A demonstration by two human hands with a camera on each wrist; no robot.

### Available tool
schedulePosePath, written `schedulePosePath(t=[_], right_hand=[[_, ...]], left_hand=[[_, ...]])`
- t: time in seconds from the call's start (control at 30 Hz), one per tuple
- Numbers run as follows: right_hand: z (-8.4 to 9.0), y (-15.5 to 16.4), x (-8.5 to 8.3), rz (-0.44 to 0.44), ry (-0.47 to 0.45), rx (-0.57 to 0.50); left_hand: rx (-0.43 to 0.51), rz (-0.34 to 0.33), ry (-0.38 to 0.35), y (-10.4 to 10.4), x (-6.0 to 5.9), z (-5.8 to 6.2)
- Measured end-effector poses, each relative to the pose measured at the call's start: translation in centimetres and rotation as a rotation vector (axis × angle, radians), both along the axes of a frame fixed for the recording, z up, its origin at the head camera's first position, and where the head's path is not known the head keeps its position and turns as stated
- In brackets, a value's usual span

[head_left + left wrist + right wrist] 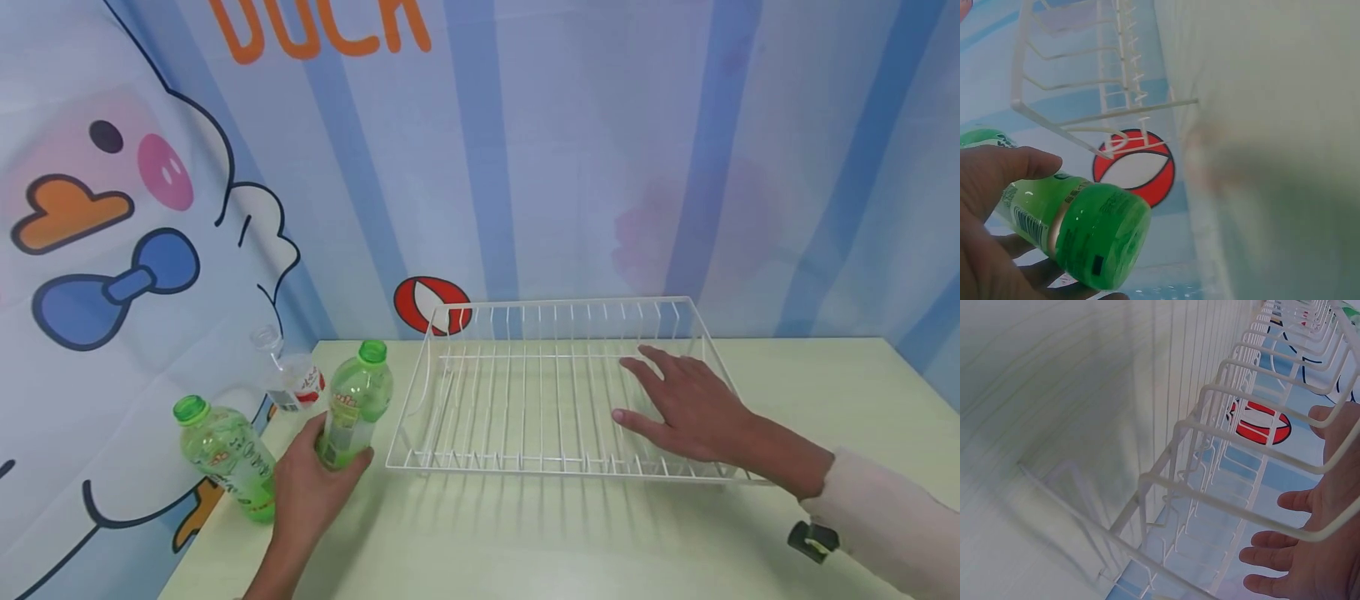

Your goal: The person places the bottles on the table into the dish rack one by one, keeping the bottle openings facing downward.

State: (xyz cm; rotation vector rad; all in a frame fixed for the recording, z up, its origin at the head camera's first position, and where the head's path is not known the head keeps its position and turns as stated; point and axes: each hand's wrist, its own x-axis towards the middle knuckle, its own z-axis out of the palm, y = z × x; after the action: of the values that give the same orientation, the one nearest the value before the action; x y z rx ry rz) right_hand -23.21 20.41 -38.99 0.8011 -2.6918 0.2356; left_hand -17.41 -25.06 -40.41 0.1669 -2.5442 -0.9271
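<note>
Fingers and thumb of the left hand (311,483) curl round the lower part of a green bottle (362,387), raised above the table (525,537) just left of the rack (555,474); the left wrist view shows the bottle's underside apart from the tabletop. The right hand (686,408) has its fingers loosely spread and holds nothing. It is over the right part of the rack; whether it touches the wires I cannot tell. A dark device (813,540) sits by the cuff of the pale sleeve (892,517). Just left of the left hand stands a second green bottle (228,458), near the table's left edge. Farther back, between these two, is a clear bottle (303,375) with a red and white label. The rack, of white wire, stands toward the table's back. Behind everything hangs a blue striped cloth (585,167) printed with a white duck (225,158) and orange letters (337,29).
</note>
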Motion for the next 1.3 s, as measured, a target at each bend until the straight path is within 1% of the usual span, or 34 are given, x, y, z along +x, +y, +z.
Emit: schedulePosePath(t=[0.07,0.2,0.37,0.43,0.6,0.8,0.87,1.1,1.3], right_hand=[[0.0,0.0,0.0,0.002,0.006,-0.001],[-0.1,-0.1,0.0,0.001,0.014,-0.006],[-0.1,-0.3,0.1,-0.011,0.011,-0.017],[-0.1,-0.4,0.1,-0.018,0.005,-0.020],[0.1,-0.6,0.3,-0.019,0.001,-0.031],[0.5,-1.0,0.7,0.006,0.024,-0.061],[0.7,-1.1,0.8,0.017,0.037,-0.077],[1.8,-2.4,1.8,0.072,0.051,-0.158],[2.2,-3.6,2.6,0.129,0.068,-0.179]], left_hand=[[-0.018,0.008,0.046,0.4,0.2,0.4],[-0.040,0.020,0.111,1.3,0.5,1.2],[-0.099,0.008,0.222,2.8,0.9,1.9],[-0.143,0.001,0.244,3.5,1.0,2.2],[-0.258,0.000,0.263,4.9,1.2,3.0],[-0.345,-0.018,0.354,5.9,1.0,3.7],[-0.374,-0.028,0.373,6.3,0.9,3.9],[-0.492,-0.065,0.432,7.9,0.5,4.2],[-0.591,-0.098,0.495,9.2,0.2,4.1]])
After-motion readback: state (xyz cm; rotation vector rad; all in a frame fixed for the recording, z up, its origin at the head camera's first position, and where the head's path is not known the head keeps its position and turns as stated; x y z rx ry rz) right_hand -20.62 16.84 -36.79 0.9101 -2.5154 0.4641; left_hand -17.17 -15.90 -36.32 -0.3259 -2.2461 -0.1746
